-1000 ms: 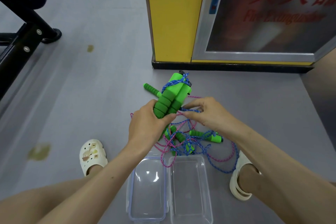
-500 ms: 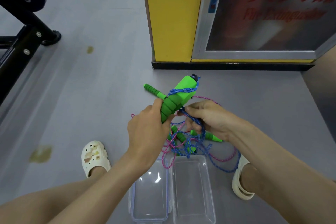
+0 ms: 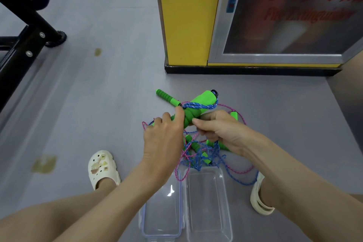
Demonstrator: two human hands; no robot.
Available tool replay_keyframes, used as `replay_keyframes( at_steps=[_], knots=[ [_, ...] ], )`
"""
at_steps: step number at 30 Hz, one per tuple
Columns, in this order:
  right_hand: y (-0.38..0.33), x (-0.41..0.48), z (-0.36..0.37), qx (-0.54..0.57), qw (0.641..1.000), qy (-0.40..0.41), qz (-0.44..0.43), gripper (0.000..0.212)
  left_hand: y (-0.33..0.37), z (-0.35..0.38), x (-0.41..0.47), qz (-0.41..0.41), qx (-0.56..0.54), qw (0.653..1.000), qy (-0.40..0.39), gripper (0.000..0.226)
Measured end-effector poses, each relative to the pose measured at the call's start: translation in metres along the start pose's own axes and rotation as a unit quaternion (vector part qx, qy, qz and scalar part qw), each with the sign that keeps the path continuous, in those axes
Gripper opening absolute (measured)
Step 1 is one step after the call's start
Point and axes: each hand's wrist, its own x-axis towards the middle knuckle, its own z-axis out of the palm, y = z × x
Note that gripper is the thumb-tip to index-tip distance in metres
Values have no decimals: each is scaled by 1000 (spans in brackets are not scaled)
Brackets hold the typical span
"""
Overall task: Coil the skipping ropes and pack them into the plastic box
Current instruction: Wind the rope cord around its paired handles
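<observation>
The pair of green handles [image 3: 202, 102], held above the floor just beyond the open plastic box [image 3: 225, 192], has tipped over toward the right since a second ago, and the blue rope [image 3: 198, 106] now crosses its middle, so I judge this rope is still being wound. The left hand [image 3: 163, 139] grips the handles' near end. The right hand [image 3: 218, 129] has closed in and pinches cord beneath them, above the loose blue-and-pink tangle [image 3: 198, 155].

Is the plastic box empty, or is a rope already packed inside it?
Empty. Only grey floor shows through the clear plastic box. The ropes lie tangled on the floor just beyond its far end.
</observation>
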Motion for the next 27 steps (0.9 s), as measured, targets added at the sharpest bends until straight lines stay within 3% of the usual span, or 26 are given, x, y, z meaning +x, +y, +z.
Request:
replay_keyframes(
  at_steps=[5,9,11,13,16,17,20,21,24,25,27],
  knots=[
    [1,3,-2,40,995,90,17,49,12,4,-7,39,-46,998,21,69],
    [4,5,-3,84,987,137,28,43,16,10,-8,51,-88,993,54,65],
    [3,6,-6,93,982,161,30,40,18,6,-9,38,-140,989,23,67],
    [2,7,-11,89,981,171,29,39,19,-4,-6,-12,-257,963,-75,71],
    [0,6,-17,93,987,133,20,35,12,-9,4,-135,-480,852,-161,68],
    [0,6,-17,105,988,109,15,34,7,-11,9,-179,-549,796,-182,68],
    [0,5,-19,153,988,28,-8,41,-3,-18,16,-234,-717,579,-310,54],
    [1,4,-20,155,988,9,-18,44,-5,-19,14,-234,-736,534,-343,49],
    [0,3,-21,117,993,-12,-32,58,-5,-21,9,-223,-764,461,-393,41],
    [0,3,-21,106,994,-8,-31,62,-4,-21,8,-216,-769,451,-399,39],
    [1,5,-19,73,997,15,-22,68,-5,-21,8,-219,-766,468,-383,35]
  ],
)
